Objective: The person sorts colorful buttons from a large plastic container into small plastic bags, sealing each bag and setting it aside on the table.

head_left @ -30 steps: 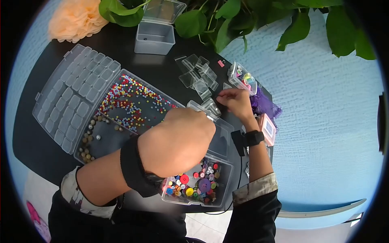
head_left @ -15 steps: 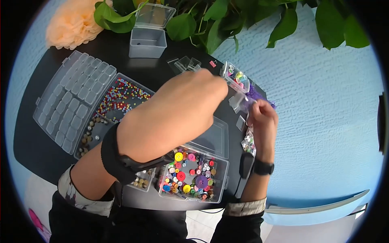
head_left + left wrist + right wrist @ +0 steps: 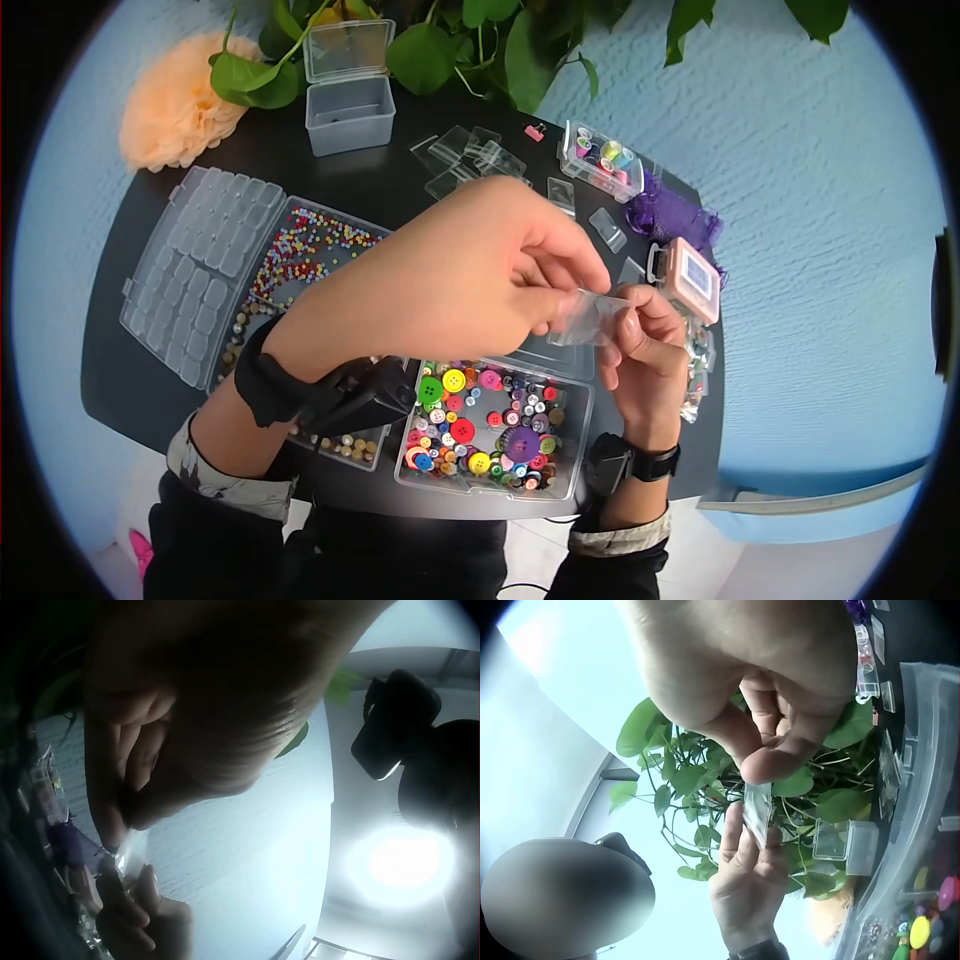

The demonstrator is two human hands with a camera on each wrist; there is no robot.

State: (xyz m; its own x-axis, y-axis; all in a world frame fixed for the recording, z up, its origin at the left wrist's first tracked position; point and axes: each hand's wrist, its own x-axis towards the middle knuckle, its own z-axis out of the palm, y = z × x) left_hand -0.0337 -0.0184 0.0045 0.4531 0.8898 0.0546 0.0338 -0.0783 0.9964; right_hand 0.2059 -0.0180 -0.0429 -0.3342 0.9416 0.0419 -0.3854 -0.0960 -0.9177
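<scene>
A small clear plastic bag is stretched between my two hands, above the back edge of the button box. My left hand pinches the bag's left side between thumb and fingers. At the opposite side, my right hand pinches its corner with thumb and forefinger. The right wrist view shows the bag upright between both sets of fingertips, and in the left wrist view the bag is partly hidden by fingers. Colourful buttons of many sizes lie in the box below.
More clear bags lie behind my left hand. A bead case stands left, partly under my left arm. An open clear box is at the back. A spool box, purple mesh pouch and pink case line the right edge.
My right hand has come from the table's right side with a clear bag and moved nearer the button box. My left hand has moved right and now pinches the bag too.
</scene>
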